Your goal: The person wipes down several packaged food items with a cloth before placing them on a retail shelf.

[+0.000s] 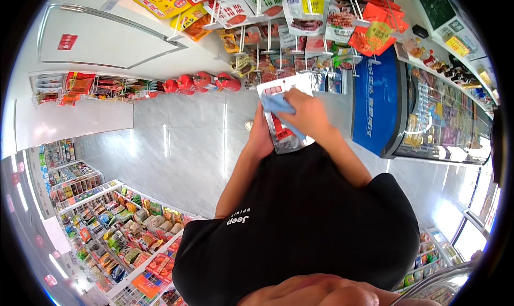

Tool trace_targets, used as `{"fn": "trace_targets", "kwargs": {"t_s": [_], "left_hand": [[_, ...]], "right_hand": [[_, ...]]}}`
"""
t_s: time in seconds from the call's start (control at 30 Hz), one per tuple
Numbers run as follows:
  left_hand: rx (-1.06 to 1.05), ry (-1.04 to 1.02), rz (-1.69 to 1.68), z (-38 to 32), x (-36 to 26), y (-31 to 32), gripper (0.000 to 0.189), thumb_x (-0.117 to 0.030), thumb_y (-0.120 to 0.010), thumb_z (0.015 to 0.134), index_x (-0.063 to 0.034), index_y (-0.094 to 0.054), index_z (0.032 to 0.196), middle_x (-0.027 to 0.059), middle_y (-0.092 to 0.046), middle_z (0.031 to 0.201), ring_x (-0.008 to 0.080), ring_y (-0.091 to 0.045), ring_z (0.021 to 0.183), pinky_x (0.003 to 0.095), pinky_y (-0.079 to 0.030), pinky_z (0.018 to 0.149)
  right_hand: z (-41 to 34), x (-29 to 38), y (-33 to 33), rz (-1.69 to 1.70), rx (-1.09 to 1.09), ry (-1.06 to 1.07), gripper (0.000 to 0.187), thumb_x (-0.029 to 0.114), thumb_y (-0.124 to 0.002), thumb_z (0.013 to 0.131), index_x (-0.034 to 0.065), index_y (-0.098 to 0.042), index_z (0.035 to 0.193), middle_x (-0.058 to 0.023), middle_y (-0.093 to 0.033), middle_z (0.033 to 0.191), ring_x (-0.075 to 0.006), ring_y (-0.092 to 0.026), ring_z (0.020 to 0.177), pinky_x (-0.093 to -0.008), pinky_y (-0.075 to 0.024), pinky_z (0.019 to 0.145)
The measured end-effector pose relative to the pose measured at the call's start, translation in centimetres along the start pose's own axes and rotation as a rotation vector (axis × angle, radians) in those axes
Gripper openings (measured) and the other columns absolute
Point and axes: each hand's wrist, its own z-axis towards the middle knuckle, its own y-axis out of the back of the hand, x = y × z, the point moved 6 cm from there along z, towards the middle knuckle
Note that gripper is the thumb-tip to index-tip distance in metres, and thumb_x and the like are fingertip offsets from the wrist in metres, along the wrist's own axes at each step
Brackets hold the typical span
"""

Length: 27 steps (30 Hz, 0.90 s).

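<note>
A silver snack pouch [284, 141] with red and white print is held upright before my chest. My left hand [261, 135] grips it along its left edge, the fingers partly hidden behind it. A blue cloth [279, 104] lies against the pouch's front, bunched under the fingers of my right hand [307, 113], with a fold hanging down across the print. Just beyond the pouch, many snack packets hang on metal display hooks, among them a white and yellow pouch [306, 12] and a red-orange pouch [373, 30].
A glass-topped chest cooler with a blue side [371, 105] stands to the right. Red fire extinguishers [202, 81] are at the wall on the left. Racks of packaged snacks [132, 233] stand behind me at lower left. Grey tiled floor [180, 145] shows between them.
</note>
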Motion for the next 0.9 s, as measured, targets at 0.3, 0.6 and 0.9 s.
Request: {"fn": "trace_targets", "kwargs": {"t_s": [0.3,0.6,0.9], "left_hand": [[0.039,-0.099,-0.075,0.1,-0.7,1.5,0.066,-0.057,-0.024,0.099,-0.0078,-0.041,0.14,0.013,-0.054,0.133,0.0279,-0.053,0.122,0.0445,-0.04,0.105],[0.031,-0.204,-0.163,0.2,-3.1,-1.0,0.061,-0.048,-0.021,0.101,-0.0047,-0.039,0.14,0.014,-0.051,0.136,0.0307,-0.051,0.124,0.0444,-0.039,0.106],[0.035,-0.439,0.49,-2.9,-4.4,-5.0,0.056,-0.034,-0.027,0.101,-0.0007,-0.027,0.145,0.0144,-0.04,0.145,0.0259,-0.045,0.129,0.041,-0.039,0.105]], "right_hand": [[-2.2,0.9,-2.0,0.049,0.257,0.212,0.035,0.023,-0.073,0.072,0.0123,-0.064,0.104,-0.0046,-0.061,0.088,-0.0257,-0.063,0.085,-0.0382,-0.0514,0.073],[-2.6,-1.7,-0.7,-0.003,0.169,0.02,0.032,0.024,-0.074,0.075,0.0046,-0.063,0.098,-0.0089,-0.061,0.095,-0.0303,-0.062,0.09,-0.0389,-0.0503,0.077],[-2.3,-3.9,-0.6,0.951,0.032,-0.312,0.036,0.015,-0.056,0.094,0.0003,-0.054,0.127,-0.0076,-0.058,0.126,-0.0183,-0.058,0.11,-0.0311,-0.0441,0.097]]}}
